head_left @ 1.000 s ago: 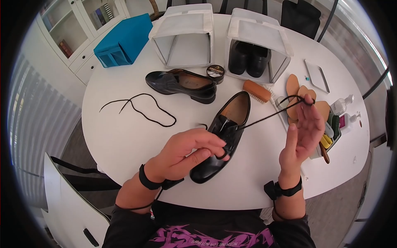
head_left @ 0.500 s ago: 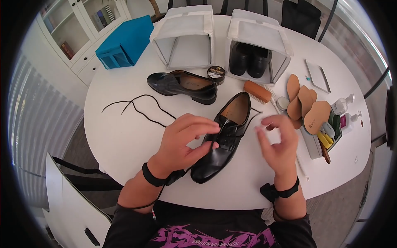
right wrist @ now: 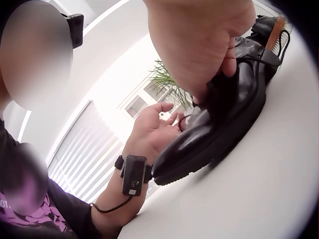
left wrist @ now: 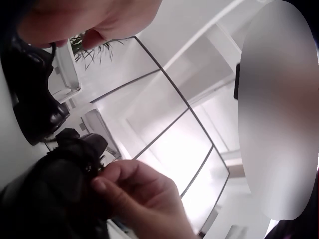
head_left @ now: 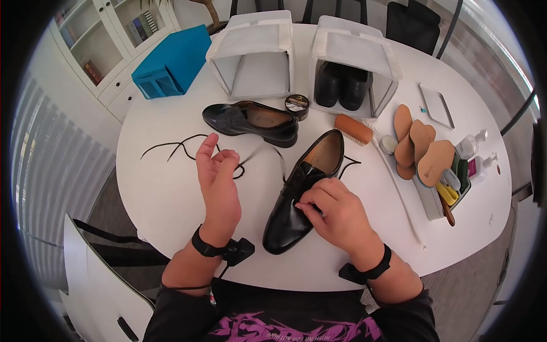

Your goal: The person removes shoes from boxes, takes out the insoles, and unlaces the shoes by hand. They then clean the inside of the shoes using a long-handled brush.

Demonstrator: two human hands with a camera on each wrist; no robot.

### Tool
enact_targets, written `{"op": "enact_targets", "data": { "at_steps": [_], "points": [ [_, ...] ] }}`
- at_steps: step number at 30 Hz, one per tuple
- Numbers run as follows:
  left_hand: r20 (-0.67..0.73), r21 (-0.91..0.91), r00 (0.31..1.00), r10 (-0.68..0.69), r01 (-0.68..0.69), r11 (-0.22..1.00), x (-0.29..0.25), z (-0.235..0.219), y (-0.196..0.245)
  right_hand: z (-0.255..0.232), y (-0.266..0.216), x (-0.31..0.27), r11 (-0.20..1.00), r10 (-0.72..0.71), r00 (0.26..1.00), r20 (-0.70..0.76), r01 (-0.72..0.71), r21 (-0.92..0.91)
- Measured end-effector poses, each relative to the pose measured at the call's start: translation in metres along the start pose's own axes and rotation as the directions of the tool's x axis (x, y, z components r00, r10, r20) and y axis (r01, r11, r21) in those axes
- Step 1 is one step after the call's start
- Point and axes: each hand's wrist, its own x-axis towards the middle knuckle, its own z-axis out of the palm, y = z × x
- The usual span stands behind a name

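Note:
A black lace-up shoe [head_left: 279, 219] lies on the table, toe towards the person. The right hand [head_left: 339, 216] bends over its lacing, thumb and fingers pinching at the front flap; what exactly lies between the fingertips is hidden. Left of the shoe, the left hand [head_left: 219, 182] is raised, holding a dark shoelace [head_left: 284, 168] that runs, partly blurred, from the lacing. In the right wrist view, the lace curves by the left hand's [right wrist: 154, 129] fingertips. A lace end [head_left: 353, 162] sticks out on the shoe's right side. Another lace [head_left: 171, 142] lies at left.
Behind lie a second black shoe [head_left: 245, 122], a polish tin [head_left: 297, 106] and a wooden brush [head_left: 353, 128]. Further back stand a blue box [head_left: 176, 62] and two white boxes [head_left: 250, 34] [head_left: 359, 48]. Insoles [head_left: 436, 162], a supply tray [head_left: 428, 199] and bottles [head_left: 469, 147] are at right.
The right hand has come from the shoe's right side onto its lacing. The left hand has moved left and up from the shoe, drawing lace with it.

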Motion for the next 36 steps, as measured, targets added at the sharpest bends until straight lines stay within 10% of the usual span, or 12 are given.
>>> {"op": "enact_targets", "data": {
  "at_steps": [1, 2, 4, 5, 7, 10, 17, 19, 23, 31, 36],
  "points": [
    [-0.004, -0.002, 1.0, 0.001, -0.001, 1.0, -0.001, 0.001, 0.0, 0.001, -0.001, 0.001, 0.999, -0.003, 1.0, 0.024, 0.004, -0.032],
    [0.138, 0.278, 0.952, 0.273, -0.302, 0.912, -0.003, 0.002, 0.001, 0.0, 0.0, 0.001, 1.0, -0.006, 1.0, 0.028, 0.007, -0.029],
    [0.553, 0.338, 0.624, 0.552, -0.774, 0.535, 0.005, 0.003, 0.005, -0.001, 0.001, 0.002, 0.993, -0.083, 0.993, 0.078, 0.089, -0.077],
    [0.552, 0.341, 0.625, 0.552, -0.773, 0.534, 0.003, 0.008, 0.012, -0.001, 0.0, 0.003, 0.993, -0.085, 0.993, 0.08, 0.091, -0.075],
    [0.842, 0.171, 0.411, 0.349, -0.817, 0.55, -0.006, 0.022, 0.026, -0.002, -0.001, 0.003, 0.992, -0.122, 0.991, 0.058, 0.123, -0.018],
    [0.895, 0.158, 0.356, 0.267, -0.815, 0.557, -0.004, 0.022, 0.013, -0.007, -0.003, -0.002, 0.993, -0.111, 0.988, 0.105, 0.105, 0.062],
    [0.879, 0.208, 0.444, 0.174, -0.684, 0.699, -0.002, 0.018, 0.012, -0.041, -0.021, -0.025, 0.877, 0.029, 1.0, 0.001, -0.026, 0.48],
    [0.878, 0.217, 0.444, 0.181, -0.704, 0.676, -0.002, 0.017, 0.014, -0.06, -0.025, -0.035, 0.638, 0.137, 0.989, -0.059, -0.042, 0.769],
    [0.87, 0.225, 0.453, 0.192, -0.713, 0.665, -0.001, 0.016, 0.013, -0.092, -0.036, -0.049, 0.673, 0.206, 0.914, -0.348, 0.126, 0.729],
    [0.866, 0.254, 0.476, 0.157, -0.687, 0.681, -0.002, 0.016, 0.014, -0.205, -0.009, -0.078, -0.02, 0.177, 0.807, -0.563, 0.575, 0.818],
    [0.864, 0.256, 0.473, 0.173, -0.709, 0.657, -0.008, 0.02, 0.015, -0.271, 0.028, -0.123, -0.04, 0.199, 0.783, -0.59, 0.608, 0.793]
  ]
}}
